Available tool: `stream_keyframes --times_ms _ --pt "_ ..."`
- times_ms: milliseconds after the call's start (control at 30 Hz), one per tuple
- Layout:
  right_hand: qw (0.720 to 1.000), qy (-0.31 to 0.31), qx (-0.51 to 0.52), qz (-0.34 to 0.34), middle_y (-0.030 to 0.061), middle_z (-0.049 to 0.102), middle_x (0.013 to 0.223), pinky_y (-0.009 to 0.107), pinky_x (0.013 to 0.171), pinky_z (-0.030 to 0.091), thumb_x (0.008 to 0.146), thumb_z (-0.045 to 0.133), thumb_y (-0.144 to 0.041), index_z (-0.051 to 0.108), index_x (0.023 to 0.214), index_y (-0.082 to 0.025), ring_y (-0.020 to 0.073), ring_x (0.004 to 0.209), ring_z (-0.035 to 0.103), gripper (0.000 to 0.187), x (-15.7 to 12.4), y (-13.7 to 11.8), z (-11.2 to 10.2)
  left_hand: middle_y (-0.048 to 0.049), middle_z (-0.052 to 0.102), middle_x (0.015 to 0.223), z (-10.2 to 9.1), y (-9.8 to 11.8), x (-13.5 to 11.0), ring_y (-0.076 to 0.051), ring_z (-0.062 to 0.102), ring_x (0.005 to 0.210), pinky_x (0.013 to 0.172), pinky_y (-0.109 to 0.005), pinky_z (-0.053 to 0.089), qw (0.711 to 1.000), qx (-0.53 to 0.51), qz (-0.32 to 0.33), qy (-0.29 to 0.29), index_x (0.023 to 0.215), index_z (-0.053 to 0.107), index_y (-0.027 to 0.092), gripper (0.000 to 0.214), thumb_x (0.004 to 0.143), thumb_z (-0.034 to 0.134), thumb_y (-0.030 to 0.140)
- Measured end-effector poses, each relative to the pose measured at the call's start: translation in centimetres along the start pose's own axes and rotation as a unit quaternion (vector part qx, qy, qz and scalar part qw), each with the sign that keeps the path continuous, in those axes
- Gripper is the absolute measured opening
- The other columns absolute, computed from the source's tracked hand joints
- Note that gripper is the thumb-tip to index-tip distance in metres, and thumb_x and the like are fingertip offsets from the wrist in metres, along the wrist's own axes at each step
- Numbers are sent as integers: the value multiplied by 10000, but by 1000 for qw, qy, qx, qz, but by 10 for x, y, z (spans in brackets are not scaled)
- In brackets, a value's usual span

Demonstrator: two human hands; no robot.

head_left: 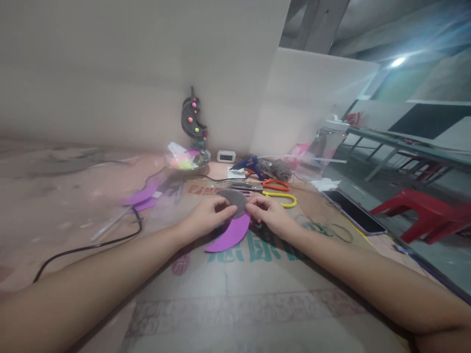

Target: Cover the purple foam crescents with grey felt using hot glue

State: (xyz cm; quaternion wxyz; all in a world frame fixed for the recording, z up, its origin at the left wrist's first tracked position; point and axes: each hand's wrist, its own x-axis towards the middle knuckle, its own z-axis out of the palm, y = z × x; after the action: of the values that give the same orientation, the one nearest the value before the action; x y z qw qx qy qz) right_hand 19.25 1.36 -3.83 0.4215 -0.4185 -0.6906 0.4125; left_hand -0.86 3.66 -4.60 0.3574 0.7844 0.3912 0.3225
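Observation:
My left hand [206,215] and my right hand [270,215] meet over a flattened cardboard sheet [257,289] on the table. Between their fingertips lies a grey round piece [233,198] that sits on a purple crescent-shaped foam piece [231,234]. Both hands pinch the edges of this stacked grey and purple piece, left fingers on its left side, right fingers on its right side. Part of the crescent is hidden under my fingers.
Behind the hands lie orange-handled scissors [274,184], a yellow-handled tool [283,197], a blue glue gun [250,165], twine, a small white clock [225,156] and a bowl of coloured bits [186,161]. More purple pieces [142,197], a black cable [91,245], a phone [355,212] and a red stool [427,211] are nearby.

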Motion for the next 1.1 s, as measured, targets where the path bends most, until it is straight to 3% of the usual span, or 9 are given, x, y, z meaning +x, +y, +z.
stream_keyframes --times_ms 100,167,300,367,467,600,733,933,1100 --pt "1000 -9 -8 -7 -38 432 557 230 500 346 834 531 -527 496 611 -177 87 512 414 417 -1 -1 0 1 536 634 1 0 0 -133 490 607 568 -242 365 1000 -15 -5 -1 662 556 158 361 821 502 477" --pt "1000 7 12 21 -43 421 536 222 473 329 851 486 -558 555 705 -175 91 498 406 416 -1 2 0 0 531 634 1 -1 1 -132 486 608 569 -240 371 1000 -25 -2 4 661 548 159 350 819 507 469" --pt "986 111 114 49 -22 521 704 202 429 353 827 504 -584 602 962 -203 75 497 419 415 3 11 -6 6 537 627 2 -3 1 -130 492 601 572 -241 378 999 -39 -12 11 662 535 166 359 819 507 488" --pt "977 167 130 32 -13 541 753 196 445 383 817 533 -563 605 932 -198 70 527 442 390 6 14 -11 12 544 619 2 -5 2 -130 503 598 579 -243 384 998 -49 -23 19 670 528 169 369 817 508 507" --pt "973 204 104 35 -27 520 657 181 456 372 807 576 -507 609 856 -167 65 523 441 345 10 16 -17 14 552 616 3 -7 2 -134 511 601 589 -248 389 997 -56 -33 31 674 524 171 374 815 509 517" --pt "976 198 61 63 -17 559 643 195 476 367 777 629 -456 586 787 -162 77 530 464 297 10 12 -16 20 541 615 1 -5 2 -135 510 607 598 -252 384 997 -55 -32 36 659 516 172 364 818 511 500" --pt "981 184 29 49 -4 591 662 231 546 412 757 651 -452 556 694 -172 98 560 501 302 10 9 -13 19 531 595 0 -2 3 -134 506 598 606 -257 384 997 -63 -29 25 634 514 172 357 832 495 469" --pt "985 158 52 36 14 602 708 255 593 435 826 549 -495 652 804 -176 122 627 523 336 10 11 -12 22 536 586 0 2 2 -134 512 589 603 -255 383 996 -72 -41 23 633 514 174 333 825 501 446" --pt "985 164 19 38 3 599 694 234 557 405 800 595 -458 651 806 -174 110 607 511 290 9 10 -13 25 524 582 0 2 3 -133 502 591 608 -257 376 997 -64 -36 23 629 501 174 331 827 501 440"
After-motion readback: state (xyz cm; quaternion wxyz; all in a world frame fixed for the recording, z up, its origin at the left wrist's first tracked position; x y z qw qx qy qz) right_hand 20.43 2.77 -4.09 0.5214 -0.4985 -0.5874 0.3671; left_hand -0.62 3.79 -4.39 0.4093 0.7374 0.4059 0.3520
